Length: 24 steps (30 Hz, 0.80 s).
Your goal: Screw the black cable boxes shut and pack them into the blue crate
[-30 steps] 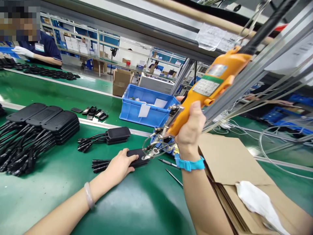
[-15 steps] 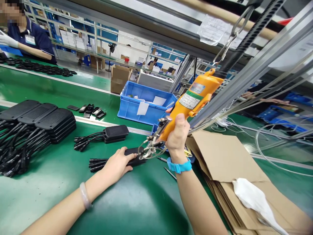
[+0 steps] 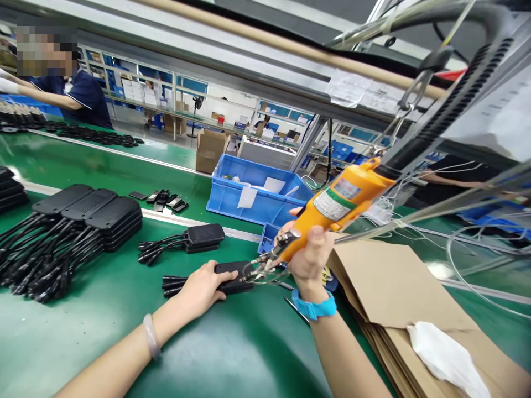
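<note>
My left hand (image 3: 206, 287) grips a black plastic box (image 3: 238, 269) that lies on the green bench, thumb and fingers on its sides and top. Black cables (image 3: 172, 284) stick out from the box's left end. In my right hand (image 3: 311, 257) is an orange electric screwdriver (image 3: 327, 207), tilted so that its tip points down and left at the box's right part. Thin tubes and metal fittings surround the tip, so I cannot tell whether it touches a screw. A spring clip and a black corrugated hose rise from the tool's top.
Stacked black boxes with cables (image 3: 112, 213) stand at left, and a smaller pair (image 3: 205, 236) lies behind my left hand. A blue bin (image 3: 257, 190) and small blue tray (image 3: 267, 237) sit beyond. Cardboard sheets (image 3: 381, 276) carry a white cloth (image 3: 446, 354). A co-worker (image 3: 89, 99) is at far left.
The view has shifted, so the scene sits lower and further right. The screwdriver leans over more, its tip still at the box. My left hand keeps its hold.
</note>
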Available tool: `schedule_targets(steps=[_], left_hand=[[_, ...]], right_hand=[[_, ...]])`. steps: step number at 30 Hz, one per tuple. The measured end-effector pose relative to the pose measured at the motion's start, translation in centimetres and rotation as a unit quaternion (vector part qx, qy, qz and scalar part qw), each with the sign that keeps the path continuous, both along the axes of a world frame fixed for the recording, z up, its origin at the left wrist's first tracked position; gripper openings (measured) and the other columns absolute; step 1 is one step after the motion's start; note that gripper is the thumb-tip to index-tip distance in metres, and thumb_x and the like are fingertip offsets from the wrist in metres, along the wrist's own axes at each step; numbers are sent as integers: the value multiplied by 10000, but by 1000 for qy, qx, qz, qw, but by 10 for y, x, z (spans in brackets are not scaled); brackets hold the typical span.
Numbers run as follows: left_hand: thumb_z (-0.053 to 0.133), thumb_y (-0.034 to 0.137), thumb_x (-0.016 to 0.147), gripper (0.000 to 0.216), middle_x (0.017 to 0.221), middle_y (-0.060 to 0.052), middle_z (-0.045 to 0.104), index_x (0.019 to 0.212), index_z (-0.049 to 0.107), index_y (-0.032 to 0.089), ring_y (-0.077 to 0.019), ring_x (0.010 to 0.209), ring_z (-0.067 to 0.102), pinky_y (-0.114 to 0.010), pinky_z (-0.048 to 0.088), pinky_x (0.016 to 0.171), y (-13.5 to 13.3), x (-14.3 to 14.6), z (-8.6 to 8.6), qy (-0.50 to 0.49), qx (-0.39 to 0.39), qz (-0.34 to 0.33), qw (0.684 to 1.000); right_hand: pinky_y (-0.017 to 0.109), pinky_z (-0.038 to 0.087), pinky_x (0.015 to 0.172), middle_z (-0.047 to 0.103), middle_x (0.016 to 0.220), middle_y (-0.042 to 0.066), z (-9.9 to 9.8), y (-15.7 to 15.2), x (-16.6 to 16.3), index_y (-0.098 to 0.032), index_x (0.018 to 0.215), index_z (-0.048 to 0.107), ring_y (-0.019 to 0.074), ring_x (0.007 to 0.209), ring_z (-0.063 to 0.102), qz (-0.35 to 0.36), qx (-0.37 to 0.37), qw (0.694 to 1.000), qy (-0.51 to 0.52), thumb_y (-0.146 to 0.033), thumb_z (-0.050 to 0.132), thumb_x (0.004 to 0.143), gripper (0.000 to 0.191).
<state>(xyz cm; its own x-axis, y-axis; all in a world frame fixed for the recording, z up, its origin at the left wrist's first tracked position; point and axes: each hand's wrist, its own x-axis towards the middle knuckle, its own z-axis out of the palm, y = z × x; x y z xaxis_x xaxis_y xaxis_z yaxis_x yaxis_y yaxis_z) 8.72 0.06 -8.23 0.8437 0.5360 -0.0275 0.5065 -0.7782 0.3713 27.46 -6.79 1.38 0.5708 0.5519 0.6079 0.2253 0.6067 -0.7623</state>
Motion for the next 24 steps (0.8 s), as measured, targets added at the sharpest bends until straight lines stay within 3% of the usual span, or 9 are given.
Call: schedule_targets(steps=[6,9,11,14,19,24], left_hand=[[668,219,895,586,1311,-151,542,1427,495,391,-324,1144,606,-455,483,974,7,5,-11,-31,60,-42,997],[629,364,932,522,1331,-153,554,1430,481,414,-350,1201,569,-508,455,991,11,4,-12,-34,65,-63,995],[587,433,948,496,1244,-135,612,1431,472,425,-340,1159,591,-529,450,987,13,3,-12,-31,53,-63,996],[551,391,974,461,1162,-114,653,1426,473,432,-312,1126,610,-538,437,1003,14,4,-13,-31,40,-58,997],[563,341,973,460,1268,-130,620,1416,481,435,-317,1213,572,-557,408,1042,11,6,-11,-32,34,-55,997],[549,319,983,473,1283,-125,620,1435,459,422,-310,1234,563,-561,388,1066,9,6,-5,-10,26,-59,998]], right_hand=[[207,416,389,534,586,-17,60,12,-15,-196,1111,634,96,409,491,-25,64,998,-11,-632,396,950,522],[202,403,403,516,593,-24,73,31,-25,-176,1093,640,74,404,456,-1,78,997,-5,-619,420,946,516],[211,388,390,506,592,-32,68,45,-32,-172,1102,632,79,399,447,12,65,998,8,-644,475,906,535],[226,385,378,500,586,-43,48,62,-37,-191,1128,615,93,388,452,35,37,998,23,-675,529,853,564],[244,411,373,515,584,-45,20,73,-39,-219,1093,603,116,401,500,49,-6,998,24,-699,526,824,555],[254,426,378,523,552,-48,13,75,-42,-227,991,591,119,386,491,43,-15,999,24,-717,525,808,527]])
